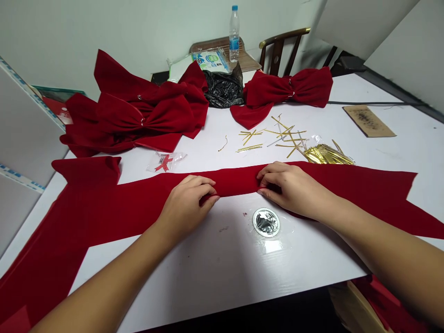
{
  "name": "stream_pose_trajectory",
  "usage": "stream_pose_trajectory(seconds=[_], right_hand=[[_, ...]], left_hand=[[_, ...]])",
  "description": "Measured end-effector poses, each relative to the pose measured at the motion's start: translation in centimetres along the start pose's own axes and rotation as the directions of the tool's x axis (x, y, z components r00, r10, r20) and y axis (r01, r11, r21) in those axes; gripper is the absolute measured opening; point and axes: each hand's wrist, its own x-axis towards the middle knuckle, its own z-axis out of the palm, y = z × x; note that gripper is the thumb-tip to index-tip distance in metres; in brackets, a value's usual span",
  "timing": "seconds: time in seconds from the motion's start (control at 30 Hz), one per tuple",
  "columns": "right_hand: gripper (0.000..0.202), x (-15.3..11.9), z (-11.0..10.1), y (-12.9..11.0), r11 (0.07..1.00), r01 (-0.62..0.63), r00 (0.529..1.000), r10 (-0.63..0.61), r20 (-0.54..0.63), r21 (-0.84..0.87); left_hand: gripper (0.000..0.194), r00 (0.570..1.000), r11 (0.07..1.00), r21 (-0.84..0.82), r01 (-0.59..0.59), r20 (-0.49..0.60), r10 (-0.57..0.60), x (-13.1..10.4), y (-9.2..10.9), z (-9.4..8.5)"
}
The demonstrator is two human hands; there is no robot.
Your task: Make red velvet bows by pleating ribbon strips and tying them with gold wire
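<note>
A long strip of red fabric (237, 181) lies across the white table (215, 259), its middle narrowed between my hands. My left hand (189, 199) pinches the lower edge left of the middle, thumb and fingers closed on the cloth. On the right, my right hand (286, 187) grips the same strip with bent fingers. The strip's right end has a V-shaped notch. More red cloth hangs over the table's left side. Just below the strip, near my right hand, lies a round silver-rimmed disc (266, 222) in clear plastic.
Red bows (163, 115) are piled at the back left, with more bows (305, 88) at the back right. Gold twist ties (328, 154), a black plastic bag (225, 88), a water bottle (234, 39), a cardboard piece (368, 121) and a small clear packet (164, 162) are around them.
</note>
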Motion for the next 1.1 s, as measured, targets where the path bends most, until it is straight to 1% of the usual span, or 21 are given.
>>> stream_pose_trajectory(seconds=[0.1,0.23,0.37,0.53,0.67,0.87,0.97,1.1], right_hand=[[0.01,0.0,0.01,-0.31,0.999,-0.03,1.0,0.03,0.001,-0.015],[0.008,0.1,-0.04,-0.59,0.999,-0.038,0.999,0.038,-0.004,-0.012],[0.01,0.15,0.01,-0.54,0.999,-0.037,0.999,0.036,-0.015,-0.007],[0.01,0.1,0.03,-0.46,0.999,-0.053,0.998,0.053,-0.012,-0.007],[0.012,0.12,-0.05,-0.48,0.998,-0.069,0.998,0.069,-0.01,-0.002],[0.014,0.21,-0.05,-0.57,0.996,-0.091,0.996,0.091,-0.007,0.002],[0.018,0.26,-0.08,-0.6,0.995,-0.098,0.995,0.099,-0.01,0.008],[0.02,0.28,-0.2,-0.61,0.991,-0.129,0.992,0.129,0.004,0.02]], left_hand=[[0.017,1.0,0.999,0.038,0.01,-0.013,-0.01,-0.15,0.15,0.08],[0.016,1.0,0.997,0.079,0.008,-0.021,-0.006,-0.15,0.23,0.18],[0.016,1.0,0.998,0.061,-0.001,-0.021,0.003,-0.07,0.08,0.28],[0.015,1.0,0.999,0.052,0.015,-0.023,-0.014,-0.14,0.01,0.24],[0.015,0.999,0.998,0.067,-0.015,-0.028,0.017,-0.17,0.06,0.15],[0.017,1.0,1.0,0.001,0.01,-0.015,-0.01,-0.06,0.26,0.01],[0.015,1.0,1.0,-0.02,0.016,-0.026,-0.016,0.03,0.24,-0.07],[0.01,0.998,0.995,-0.091,0.035,-0.04,-0.039,0.11,0.09,-0.11]])
